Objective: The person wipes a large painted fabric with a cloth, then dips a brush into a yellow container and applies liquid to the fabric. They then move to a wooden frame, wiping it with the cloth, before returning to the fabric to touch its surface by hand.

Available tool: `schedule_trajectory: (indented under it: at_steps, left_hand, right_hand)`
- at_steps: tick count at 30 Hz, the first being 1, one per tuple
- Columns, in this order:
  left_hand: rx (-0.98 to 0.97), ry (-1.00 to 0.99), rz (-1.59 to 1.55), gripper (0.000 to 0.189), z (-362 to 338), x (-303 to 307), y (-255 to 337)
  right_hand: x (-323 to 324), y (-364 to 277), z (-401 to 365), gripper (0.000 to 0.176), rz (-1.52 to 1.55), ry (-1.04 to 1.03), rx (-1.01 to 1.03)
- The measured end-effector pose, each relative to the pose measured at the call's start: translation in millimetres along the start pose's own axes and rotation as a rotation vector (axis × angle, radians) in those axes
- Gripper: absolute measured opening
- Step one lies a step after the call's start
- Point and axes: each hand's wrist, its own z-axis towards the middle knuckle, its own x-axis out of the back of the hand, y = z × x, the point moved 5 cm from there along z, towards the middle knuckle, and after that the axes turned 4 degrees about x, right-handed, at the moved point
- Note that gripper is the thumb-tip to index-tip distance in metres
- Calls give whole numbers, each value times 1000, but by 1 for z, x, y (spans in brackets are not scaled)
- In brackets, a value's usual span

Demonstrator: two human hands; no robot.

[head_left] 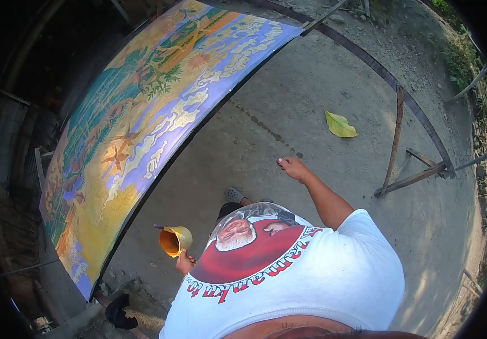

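My left hand [185,263] is closed round the handle side of a yellow cup [183,237], held out at the left of my body. Its inside is coated orange, and a short dark tip, perhaps of a brush, sticks out past the rim. My right hand [293,169] is stretched forward over the ground with fingers closed; a small whitish thing [279,161] shows at the fingertips, too small to name. Left of me is a large painted canvas [142,113] with purple, gold, green and orange patterns; neither hand touches it.
A grey clog [233,195] shows on my foot. On the bare ground lie a yellow-green leaf [340,124] and a line of dark wet spots [266,129]. A wooden prop frame [410,183] stands at right, by a curved dark beam [379,65]. A black cloth [120,312] hangs lower left.
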Motion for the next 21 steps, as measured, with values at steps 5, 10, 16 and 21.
schedule_trajectory:
  at_steps: [5, 10, 16, 21]
  left_hand:
    - [109, 279, -28, 29, 58, 6, -6]
    - [215, 373, -200, 29, 64, -17, 9]
    - [276, 479, -293, 29, 49, -39, 28]
    - [260, 493, -493, 30, 32, -54, 17]
  right_hand:
    - [-7, -168, 25, 51, 81, -205, 345]
    - [53, -290, 66, 52, -104, -10, 665]
    - [109, -366, 150, 52, -216, 369, 839]
    - [111, -397, 282, 61, -517, 398, 941]
